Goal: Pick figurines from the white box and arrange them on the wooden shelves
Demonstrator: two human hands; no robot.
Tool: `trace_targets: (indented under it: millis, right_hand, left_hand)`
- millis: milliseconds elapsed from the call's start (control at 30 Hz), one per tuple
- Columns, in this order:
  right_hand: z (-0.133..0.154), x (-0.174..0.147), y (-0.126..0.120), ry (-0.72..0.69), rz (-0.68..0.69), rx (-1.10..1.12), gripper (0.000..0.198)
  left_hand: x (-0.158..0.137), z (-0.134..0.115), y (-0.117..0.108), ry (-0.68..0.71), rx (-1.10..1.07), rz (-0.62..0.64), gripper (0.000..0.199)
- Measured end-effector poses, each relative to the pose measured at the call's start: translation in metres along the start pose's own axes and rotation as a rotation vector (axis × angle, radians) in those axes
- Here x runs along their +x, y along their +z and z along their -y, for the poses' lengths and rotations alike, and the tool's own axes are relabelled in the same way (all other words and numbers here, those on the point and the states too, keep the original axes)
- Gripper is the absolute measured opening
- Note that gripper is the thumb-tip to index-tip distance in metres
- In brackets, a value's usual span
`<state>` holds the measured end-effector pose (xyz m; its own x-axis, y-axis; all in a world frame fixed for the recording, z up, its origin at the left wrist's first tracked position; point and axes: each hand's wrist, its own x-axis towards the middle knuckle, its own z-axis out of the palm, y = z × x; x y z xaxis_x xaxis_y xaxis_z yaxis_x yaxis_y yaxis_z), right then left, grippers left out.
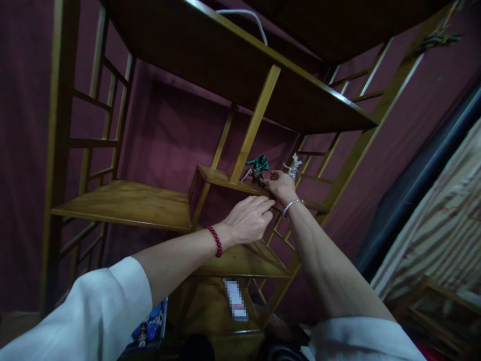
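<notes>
A small figurine (258,170) with a dark green hooded top and brown lower part stands on the raised middle shelf (216,174). My right hand (281,185), with a silver bracelet at its wrist, is closed at the figurine's lower right side, thumb and fingertips against it. Just below the shelf's front edge is my left hand (251,218), red beads round its wrist. Its fingers are curled together, and whatever they may hold is hidden. Behind my right hand rises a pale, clear-looking figure (293,167) with branching parts.
The wooden shelf unit has an upper board (210,55), an upright post (257,120) left of the figurine, and a left shelf (128,203). A pixelated white item (236,300) lies on a lower board. A box of blue items (152,321) sits at the bottom left.
</notes>
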<state>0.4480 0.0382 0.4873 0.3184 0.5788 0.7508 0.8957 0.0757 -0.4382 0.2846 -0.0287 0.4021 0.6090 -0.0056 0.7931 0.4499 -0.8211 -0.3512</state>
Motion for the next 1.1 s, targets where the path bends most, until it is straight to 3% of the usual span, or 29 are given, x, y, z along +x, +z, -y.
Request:
trace_targets:
  millis: [133,333,633,1100]
  right_hand:
    - [0.008,-0.029,-0.007,-0.017,-0.164,0.116,0.033]
    - [0.006,-0.069,-0.007,-0.158,-0.208,0.306,0.031]
    - [0.009,-0.119,-0.006,-0.302,-0.369,0.353,0.027]
    - [0.03,-0.231,0.024,-0.374,-0.171,0.501,0.023]
  left_hand:
    - [-0.017,-0.005,0.0,0.052,-0.078,0.07,0.023]
    - [-0.042,-0.011,0.004,0.026,-0.132,0.164,0.02]
    - [-0.066,-0.017,-0.008,-0.068,-0.132,0.214,0.021]
    - [-0.126,-0.021,-0.018,-0.219,-0.158,0.27,0.025]
